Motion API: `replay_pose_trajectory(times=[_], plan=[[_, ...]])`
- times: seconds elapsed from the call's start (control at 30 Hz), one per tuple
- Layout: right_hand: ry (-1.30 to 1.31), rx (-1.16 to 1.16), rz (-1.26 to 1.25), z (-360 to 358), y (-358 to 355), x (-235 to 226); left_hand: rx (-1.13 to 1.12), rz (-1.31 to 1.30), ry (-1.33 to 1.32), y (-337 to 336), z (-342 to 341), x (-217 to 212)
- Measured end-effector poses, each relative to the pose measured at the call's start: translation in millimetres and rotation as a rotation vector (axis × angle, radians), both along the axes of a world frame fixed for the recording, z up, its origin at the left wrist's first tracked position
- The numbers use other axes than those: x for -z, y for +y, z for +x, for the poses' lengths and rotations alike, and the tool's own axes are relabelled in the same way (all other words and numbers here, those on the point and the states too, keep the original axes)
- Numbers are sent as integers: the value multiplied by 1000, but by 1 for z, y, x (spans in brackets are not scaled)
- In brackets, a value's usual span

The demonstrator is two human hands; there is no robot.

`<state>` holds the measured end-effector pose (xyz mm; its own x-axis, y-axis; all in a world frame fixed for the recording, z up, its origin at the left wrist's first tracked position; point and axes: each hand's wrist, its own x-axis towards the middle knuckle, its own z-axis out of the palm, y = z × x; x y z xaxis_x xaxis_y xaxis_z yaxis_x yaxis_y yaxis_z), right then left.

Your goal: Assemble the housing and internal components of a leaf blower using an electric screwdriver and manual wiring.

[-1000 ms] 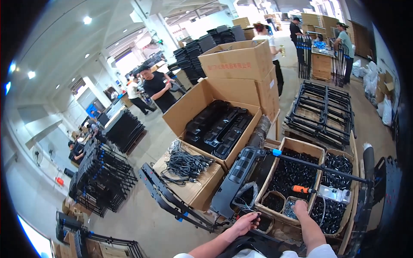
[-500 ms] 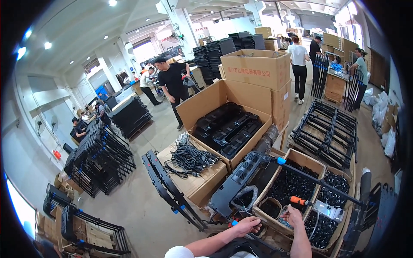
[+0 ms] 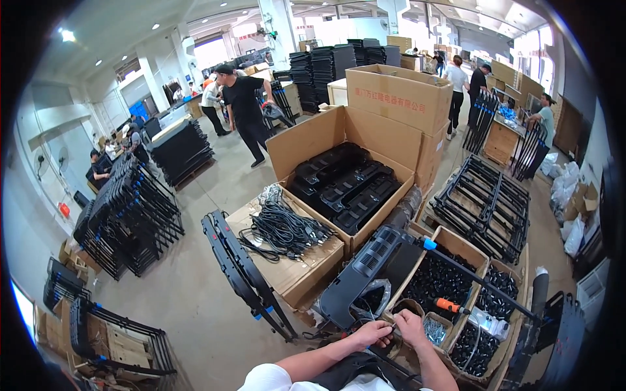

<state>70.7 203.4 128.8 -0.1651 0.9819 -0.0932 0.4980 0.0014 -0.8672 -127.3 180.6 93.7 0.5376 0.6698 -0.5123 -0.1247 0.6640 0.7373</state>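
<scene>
Grey concrete floor (image 3: 195,293) is spread through a busy workshop, where black metal frames (image 3: 130,215) are stacked on the left and several people are seen standing or sitting further back. Near the lower edge, the left hand (image 3: 372,333) and the right hand (image 3: 412,326) are brought close together, fingers pinched on something small that cannot be made out, just beside a black vented panel (image 3: 372,274). Coiled black cables (image 3: 283,228) are laid on a closed carton to the left. Small black parts are held in open cartons (image 3: 450,280) on the right, and an orange-handled screwdriver (image 3: 450,305) is laid across them.
</scene>
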Motion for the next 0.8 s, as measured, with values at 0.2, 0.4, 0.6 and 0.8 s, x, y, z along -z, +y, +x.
replay_pose_trajectory(times=[0.2,0.4,0.6,0.8], plan=[[-123,9,56,-27,7,-13,14,35,-84,16,-22,-6],[-168,-54,55,-51,15,-38,-68,-29,-183,25,-29,-3],[-208,-193,333,-62,16,-34,-105,-158,-360,41,-41,20],[-391,-312,356,-80,24,-64,-149,-210,-370,47,-59,15]])
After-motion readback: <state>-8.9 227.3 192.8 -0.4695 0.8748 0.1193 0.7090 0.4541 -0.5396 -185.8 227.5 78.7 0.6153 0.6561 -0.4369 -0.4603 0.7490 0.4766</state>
